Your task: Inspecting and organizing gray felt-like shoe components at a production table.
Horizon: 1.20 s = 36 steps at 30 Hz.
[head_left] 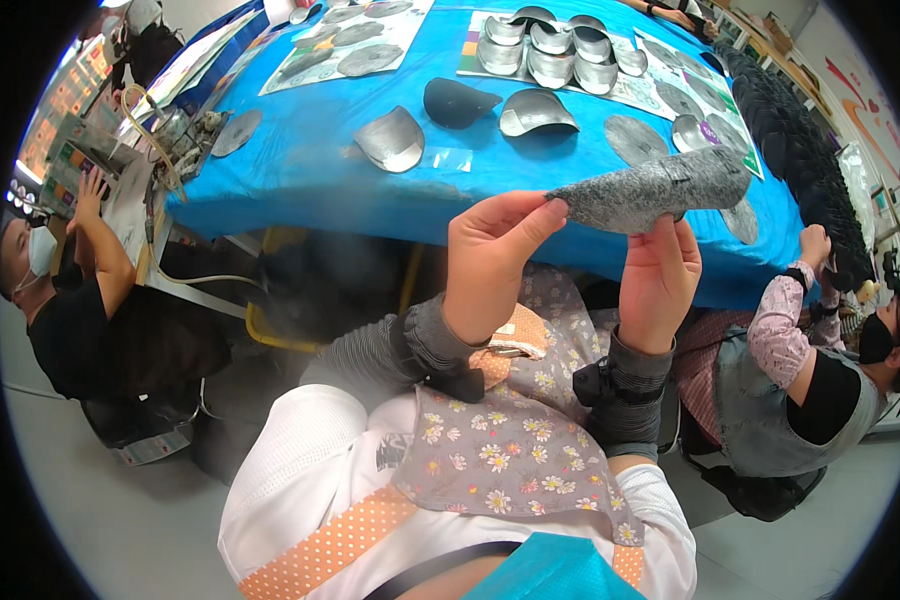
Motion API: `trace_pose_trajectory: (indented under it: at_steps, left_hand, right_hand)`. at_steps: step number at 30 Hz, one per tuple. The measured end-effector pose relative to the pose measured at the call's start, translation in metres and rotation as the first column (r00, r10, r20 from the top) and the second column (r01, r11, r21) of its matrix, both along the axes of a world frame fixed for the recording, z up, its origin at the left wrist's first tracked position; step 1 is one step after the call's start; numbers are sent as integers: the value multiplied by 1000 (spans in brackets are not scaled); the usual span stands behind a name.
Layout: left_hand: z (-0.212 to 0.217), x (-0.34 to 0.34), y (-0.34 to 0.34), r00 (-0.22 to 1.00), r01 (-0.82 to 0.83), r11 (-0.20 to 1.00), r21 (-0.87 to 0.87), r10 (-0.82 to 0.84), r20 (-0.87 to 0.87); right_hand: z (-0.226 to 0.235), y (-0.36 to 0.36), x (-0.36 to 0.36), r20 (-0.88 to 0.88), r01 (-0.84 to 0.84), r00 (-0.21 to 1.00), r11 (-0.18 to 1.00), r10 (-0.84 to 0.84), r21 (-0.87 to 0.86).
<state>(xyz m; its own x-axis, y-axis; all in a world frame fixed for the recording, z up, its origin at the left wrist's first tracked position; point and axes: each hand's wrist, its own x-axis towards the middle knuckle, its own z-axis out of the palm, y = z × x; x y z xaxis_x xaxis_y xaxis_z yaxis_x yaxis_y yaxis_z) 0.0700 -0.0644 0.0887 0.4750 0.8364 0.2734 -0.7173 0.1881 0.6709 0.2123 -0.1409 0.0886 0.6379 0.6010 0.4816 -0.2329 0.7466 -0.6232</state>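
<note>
Both my hands hold up a curved, grey speckled felt-like piece (650, 195) above the near edge of the table. My left hand (495, 255) pinches its pointed left end between thumb and fingers. Under the piece's middle, my right hand (660, 285) grips the lower edge; some of its fingertips are hidden behind the piece. Small dark slits or marks show on the piece's upper right. Past it on the table lie a silver curved shell (390, 140), a dark curved shell (460, 103) and another silver shell (537, 113).
Blue sheeting (300, 150) covers the table. Several silver shells (550, 68) stand grouped at the back, and flat grey ovals (635, 140) lie around. A long black pile (800, 140) runs along the right edge. People sit at the left (100, 290) and right (800, 370).
</note>
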Motion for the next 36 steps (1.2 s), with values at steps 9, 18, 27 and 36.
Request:
trace_pose_trajectory:
  at_steps: [9,18,27,36]
  left_hand:
    - [0,11,11,999,49,990,-133,-50,-4]
    - [-3,11,18,996,79,974,-211,-85,-20]
    - [-12,12,27,998,41,960,-276,-52,-31]
    - [-57,-28,110,959,-281,953,112,284,-3]
  right_hand:
    - [3,4,2,-131,47,989,987,-67,-151]
    - [5,6,-3,-145,41,987,978,-71,-204]
    - [5,9,-5,37,232,972,927,-232,-294]
    - [5,-12,18,497,723,644,676,-582,-144]
